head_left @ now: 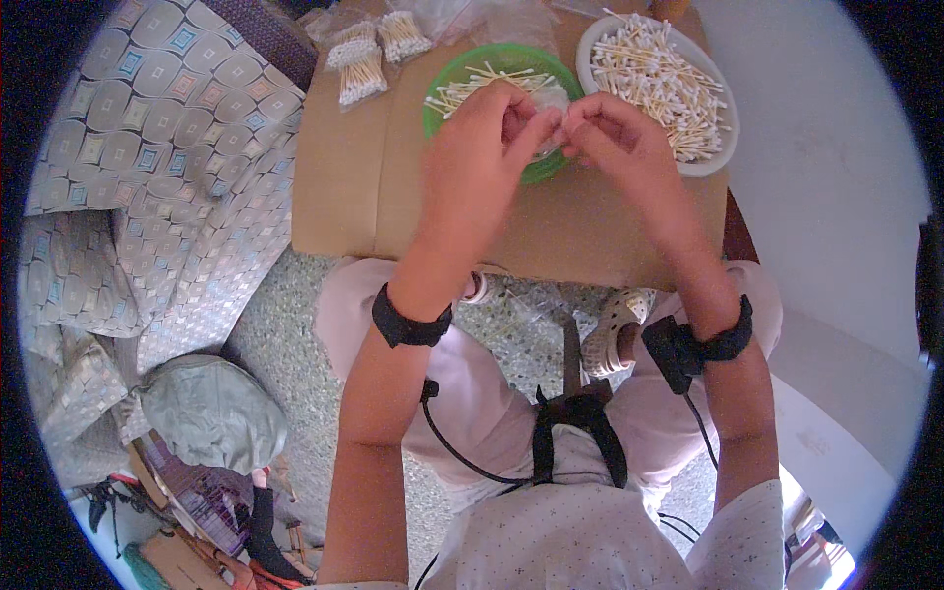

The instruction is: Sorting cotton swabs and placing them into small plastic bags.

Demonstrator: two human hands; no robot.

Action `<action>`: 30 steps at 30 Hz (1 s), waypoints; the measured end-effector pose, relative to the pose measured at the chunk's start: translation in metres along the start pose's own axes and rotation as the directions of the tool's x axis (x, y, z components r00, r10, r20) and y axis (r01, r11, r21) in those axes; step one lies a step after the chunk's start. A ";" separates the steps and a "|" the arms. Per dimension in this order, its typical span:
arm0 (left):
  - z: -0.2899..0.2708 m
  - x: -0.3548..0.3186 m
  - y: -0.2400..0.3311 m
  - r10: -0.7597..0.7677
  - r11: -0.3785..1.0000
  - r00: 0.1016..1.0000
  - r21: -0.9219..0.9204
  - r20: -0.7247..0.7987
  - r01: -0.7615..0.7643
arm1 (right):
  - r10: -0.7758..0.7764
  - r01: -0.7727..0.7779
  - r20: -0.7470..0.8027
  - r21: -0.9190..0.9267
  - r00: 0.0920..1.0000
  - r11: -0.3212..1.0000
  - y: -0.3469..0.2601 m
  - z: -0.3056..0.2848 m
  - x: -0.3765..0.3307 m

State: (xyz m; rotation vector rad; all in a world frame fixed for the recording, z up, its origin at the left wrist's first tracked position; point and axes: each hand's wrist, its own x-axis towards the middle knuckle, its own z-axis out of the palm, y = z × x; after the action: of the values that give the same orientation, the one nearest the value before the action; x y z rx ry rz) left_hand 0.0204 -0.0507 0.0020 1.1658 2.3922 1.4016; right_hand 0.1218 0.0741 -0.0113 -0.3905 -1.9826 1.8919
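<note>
My left hand (492,128) and my right hand (624,138) are close together above the front of a green basket (543,173). Between their fingertips is a small clear plastic bag (553,101), pinched from both sides. My fingers hide part of it, and whether anything is inside cannot be made out. Loose cotton swabs (472,87) with pale sticks and white tips lie in the basket behind my left hand. To the right, a white bowl (586,61) is heaped with many more swabs (659,84), close beyond my right hand.
A cardboard sheet (339,187) covers the work surface. Filled bags of swabs (362,77) sit at its far left, with clear plastic wrapping (462,18) at the back. Patterned fabric (187,118) hangs at left, and a pale wall (816,128) stands at right.
</note>
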 end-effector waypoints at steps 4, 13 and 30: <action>-0.005 0.001 -0.006 0.082 0.989 0.997 0.126 0.015 -0.083 | 0.003 -0.001 0.010 -0.141 1.000 0.990 0.001 0.006 -0.002; -0.007 0.002 0.001 0.067 0.998 0.998 0.021 -0.005 -0.067 | 0.035 -0.043 -0.186 -0.036 0.982 0.998 -0.004 0.000 -0.002; -0.005 -0.001 -0.003 0.167 0.986 0.983 -0.004 -0.076 -0.168 | -0.092 0.009 -0.215 -0.359 0.972 0.933 -0.003 0.005 -0.002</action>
State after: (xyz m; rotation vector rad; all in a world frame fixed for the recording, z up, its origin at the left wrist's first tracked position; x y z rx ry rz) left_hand 0.0167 -0.0555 0.0022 1.3632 2.3810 1.5315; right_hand 0.1214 0.0688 -0.0089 -0.6185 -2.1484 1.3798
